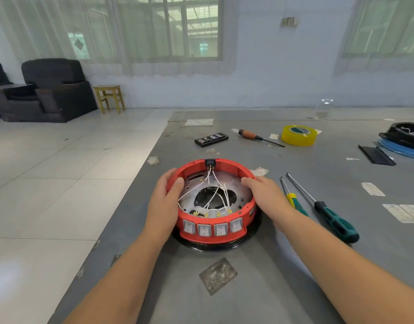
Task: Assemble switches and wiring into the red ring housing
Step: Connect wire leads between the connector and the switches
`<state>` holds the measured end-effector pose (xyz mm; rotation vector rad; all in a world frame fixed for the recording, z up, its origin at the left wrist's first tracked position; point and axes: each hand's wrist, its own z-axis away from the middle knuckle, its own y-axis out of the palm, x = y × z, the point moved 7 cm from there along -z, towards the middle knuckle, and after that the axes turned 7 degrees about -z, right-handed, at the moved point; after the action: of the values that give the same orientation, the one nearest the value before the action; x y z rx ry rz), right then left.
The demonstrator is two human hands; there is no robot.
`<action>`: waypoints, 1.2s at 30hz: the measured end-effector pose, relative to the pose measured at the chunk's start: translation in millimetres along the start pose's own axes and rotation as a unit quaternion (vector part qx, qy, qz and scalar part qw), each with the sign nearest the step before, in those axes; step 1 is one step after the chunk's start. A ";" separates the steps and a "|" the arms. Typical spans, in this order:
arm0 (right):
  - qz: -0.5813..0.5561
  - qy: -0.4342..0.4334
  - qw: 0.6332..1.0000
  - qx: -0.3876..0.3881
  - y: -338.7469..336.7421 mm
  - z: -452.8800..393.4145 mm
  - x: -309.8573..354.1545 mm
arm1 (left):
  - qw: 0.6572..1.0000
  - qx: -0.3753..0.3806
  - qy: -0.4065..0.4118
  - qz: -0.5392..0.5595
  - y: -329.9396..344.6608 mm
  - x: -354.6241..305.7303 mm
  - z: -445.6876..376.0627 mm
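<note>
Sitting dead centre of the frame on the grey table point(295, 265) is the red ring housing point(224, 163), parked on a black round base point(215, 247). Both hands are on it: the left hand point(165, 199) wraps the left side of the ring with the thumb hooked over the rim and the fingers curled round the outside, and the right hand point(263, 195) lies across the right rim, fingers together and pressing down rather than pinching anything.

Four grey rocker switches point(212, 228) sit in a row in the front wall of the ring, each with small marks on its face that are too blurry to read. A black socket point(210, 163) is clipped into the far wall, and thin white wires point(215, 190) run from it across the silver plate point(192, 202) inside, ending in brass connectors point(212, 213) just behind the switches.

Right of the ring lie two green-handled screwdrivers point(334, 220), one partly under the right forearm. Further back toward the upper middle: a black bit case point(211, 139), an orange-handled screwdriver point(252, 135) and a yellow tape roll point(299, 134) with a green label I can't make out. At the right edge, a black part with wires point(404, 134) sits on something blue. No brand names readable anywhere.
</note>
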<state>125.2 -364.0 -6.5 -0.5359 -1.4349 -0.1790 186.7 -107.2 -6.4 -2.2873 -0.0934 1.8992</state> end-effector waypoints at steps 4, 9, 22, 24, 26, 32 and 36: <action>0.036 0.000 0.999 0.005 -0.1 8.4 -1.8 | 0.996 0.016 -0.013 -0.084 2.4 -3.6 -3.0; 0.245 -0.189 0.948 -0.074 -10.9 11.0 47.5 | 0.942 0.081 0.031 -0.325 1.6 -19.4 -17.7; 0.417 -0.112 0.898 0.080 42.7 6.6 42.0 | 0.860 0.118 0.048 -0.494 29.2 -27.3 -28.0; 0.440 -0.110 0.888 0.078 48.5 10.5 45.1 | 0.867 0.115 0.058 -0.481 28.8 -28.5 -25.0; 0.466 -0.116 0.874 0.071 53.4 14.6 46.7 | 0.871 0.114 0.065 -0.473 29.4 -30.0 -22.6; 0.477 -0.116 0.869 0.066 53.2 17.0 45.4 | 0.877 0.094 0.057 -0.467 27.7 -28.2 -22.5; 0.478 -0.110 0.870 0.055 52.3 16.2 44.8 | 0.881 0.083 0.060 -0.462 27.3 -28.7 -22.6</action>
<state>139.8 -302.3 24.9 -1.1333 -1.2312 0.7747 201.9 -140.4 20.9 -1.7229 -0.8068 1.1927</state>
